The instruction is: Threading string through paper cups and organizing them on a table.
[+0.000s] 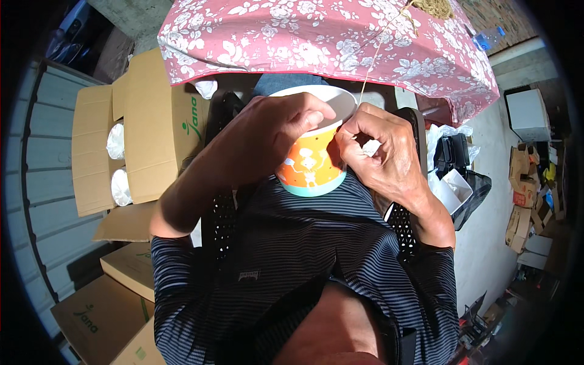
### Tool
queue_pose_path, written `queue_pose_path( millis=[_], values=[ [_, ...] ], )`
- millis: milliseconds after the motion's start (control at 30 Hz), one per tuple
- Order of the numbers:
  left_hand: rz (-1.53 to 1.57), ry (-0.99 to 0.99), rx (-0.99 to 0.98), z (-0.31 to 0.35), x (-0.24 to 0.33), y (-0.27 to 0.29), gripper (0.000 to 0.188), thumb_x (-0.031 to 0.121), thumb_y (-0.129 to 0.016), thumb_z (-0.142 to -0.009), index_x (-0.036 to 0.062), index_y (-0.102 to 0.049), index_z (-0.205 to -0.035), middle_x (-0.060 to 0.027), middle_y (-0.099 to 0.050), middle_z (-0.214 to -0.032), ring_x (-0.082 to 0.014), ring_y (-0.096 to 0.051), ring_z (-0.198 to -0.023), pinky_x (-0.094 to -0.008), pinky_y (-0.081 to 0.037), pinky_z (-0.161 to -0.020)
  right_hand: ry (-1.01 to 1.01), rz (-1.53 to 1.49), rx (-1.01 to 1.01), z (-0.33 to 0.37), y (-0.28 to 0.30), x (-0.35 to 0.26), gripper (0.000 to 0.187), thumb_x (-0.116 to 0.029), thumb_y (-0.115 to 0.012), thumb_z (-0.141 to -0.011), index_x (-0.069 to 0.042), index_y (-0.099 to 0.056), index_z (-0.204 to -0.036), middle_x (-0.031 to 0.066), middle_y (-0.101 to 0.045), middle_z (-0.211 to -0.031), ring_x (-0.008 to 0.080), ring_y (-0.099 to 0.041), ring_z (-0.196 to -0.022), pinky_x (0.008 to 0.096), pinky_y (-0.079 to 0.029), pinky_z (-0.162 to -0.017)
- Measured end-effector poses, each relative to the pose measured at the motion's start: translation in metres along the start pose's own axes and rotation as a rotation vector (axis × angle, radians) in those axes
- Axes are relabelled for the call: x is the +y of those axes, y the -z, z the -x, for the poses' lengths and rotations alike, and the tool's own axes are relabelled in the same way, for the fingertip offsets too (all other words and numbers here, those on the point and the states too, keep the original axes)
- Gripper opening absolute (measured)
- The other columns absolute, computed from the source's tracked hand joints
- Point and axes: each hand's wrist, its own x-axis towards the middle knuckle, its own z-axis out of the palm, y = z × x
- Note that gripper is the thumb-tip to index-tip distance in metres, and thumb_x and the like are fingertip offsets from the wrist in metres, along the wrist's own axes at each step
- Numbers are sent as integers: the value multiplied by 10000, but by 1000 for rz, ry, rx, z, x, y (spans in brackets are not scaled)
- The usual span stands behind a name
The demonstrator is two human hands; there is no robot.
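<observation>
An orange paper bucket (310, 159) with a pale teal base, white inside and printed with a white cartoon skeleton, sits tilted at my lap. My left hand (280, 125) is closed on its left side, with fingertips over the rim. Against the right side of the rim, my right hand (383, 149) is closed in a pinch. A thin tan twine (371, 64) comes down from the table to this hand, and its end is hidden there. Between the curled fingers a crumpled white scrap (371, 146) shows.
Ahead stands a table under a pink floral cloth (328, 36), bearing a tangle of twine (435, 7) and a plastic bottle (488, 39). Open cardboard boxes (146, 128) crowd the left. On the right floor lie a white container (455, 190) and black items (453, 153).
</observation>
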Motion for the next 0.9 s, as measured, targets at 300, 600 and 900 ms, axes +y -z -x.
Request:
queue_pose_path(
  millis=[300,600,900],
  values=[
    [6,-12,-273,-25,-7,18,240,83,-621,-976,-20,-716,-1172,-155,-758,-939,-172,-725,-860,-310,-555,-805,25,24,-25,3,3,-3,74,5,-698,-863,43,-653,-819,95,-616,-731,186,-608,-643,328,-459,-600],
    [-66,-18,-444,-42,-6,16,195,50,-616,-939,-57,-713,-1069,-169,-747,-898,-166,-717,-842,-311,-548,-793,-14,44,-55,2,6,-3,90,5,-713,-855,49,-652,-805,104,-619,-729,199,-609,-641,332,-456,-602],
    [34,107,-286,-27,-5,16,126,56,-618,-977,-32,-644,-1063,-87,-704,-876,-135,-680,-832,-308,-533,-785,-68,-57,-19,0,20,1,285,-84,-705,-970,-32,-637,-1242,75,-574,-670,160,-553,-560,333,-429,-542]
  ],
)
